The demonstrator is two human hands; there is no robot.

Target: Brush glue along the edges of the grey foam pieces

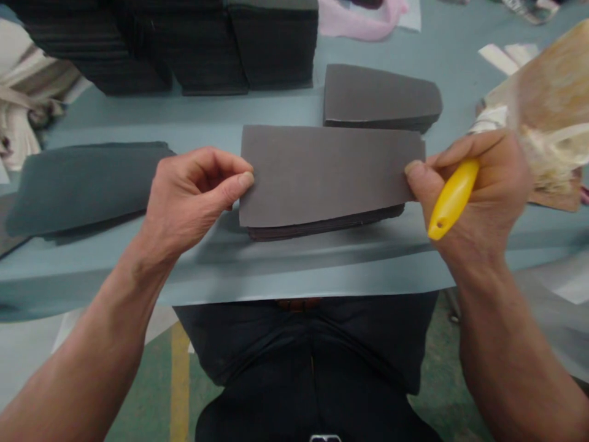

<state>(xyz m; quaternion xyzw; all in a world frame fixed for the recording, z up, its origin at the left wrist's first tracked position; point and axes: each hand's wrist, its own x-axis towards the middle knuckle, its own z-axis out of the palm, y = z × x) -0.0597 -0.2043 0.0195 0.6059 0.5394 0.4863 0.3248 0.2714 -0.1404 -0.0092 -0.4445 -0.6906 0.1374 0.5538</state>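
While the thumb and forefinger of my left hand [196,196] pinch one short edge of a gray panel [326,175], my right hand [483,184] grips the opposite end — thumb on top, the other fingers partly hidden. The panel is stretched flat between my two hands, right over a stack of dark pieces [322,229] whose front edges show beneath it; whether it touches them along its whole length I cannot tell. My right hand also holds a yellow handle [453,199], its end with a small hole slanting toward me, the other end out of sight behind my grip.

Just beyond the panel, toward the right, sits a second gray stack [380,95], tapered at its right end. Near my left wrist lies a pile of dark green pieces [87,184]. Tall black stacks [276,52] stand at the far side, with a pink cloth [363,21] beside them. Past my right hand is a yellowish, stained container [552,86] — all of this on a table with a blue-gray cover [239,279].
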